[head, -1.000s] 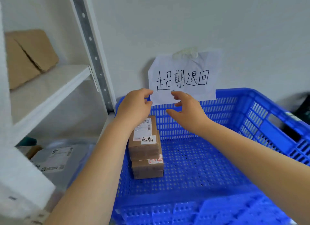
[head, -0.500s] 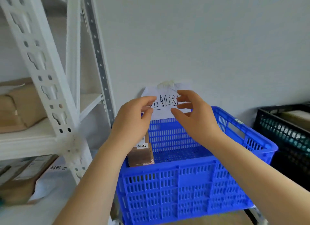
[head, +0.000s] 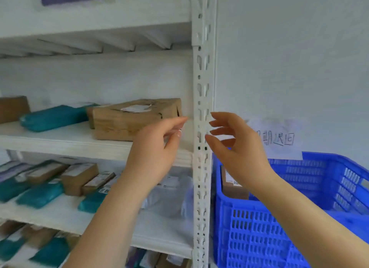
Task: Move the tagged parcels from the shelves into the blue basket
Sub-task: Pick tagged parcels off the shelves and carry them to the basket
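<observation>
**Two bare forearms and hands, nothing worn**

Two arms enter from the bottom edge of the head view, each visible from partway along the forearm to the fingertips. Both forearms are bare: no sleeve, cuff or glove covers either one.

The bare left hand (head: 154,157) has slim fingers and a smooth, unmarked back. Its wrist carries no watch, band or bracelet. A short, pale fingernail shows at one fingertip, though motion blur softens the detail.

The bare right hand (head: 240,149) is likewise slender, with long fingers. No ring sits on any finger in view, and its wrist is unadorned too. The blur hides its nails.
</observation>
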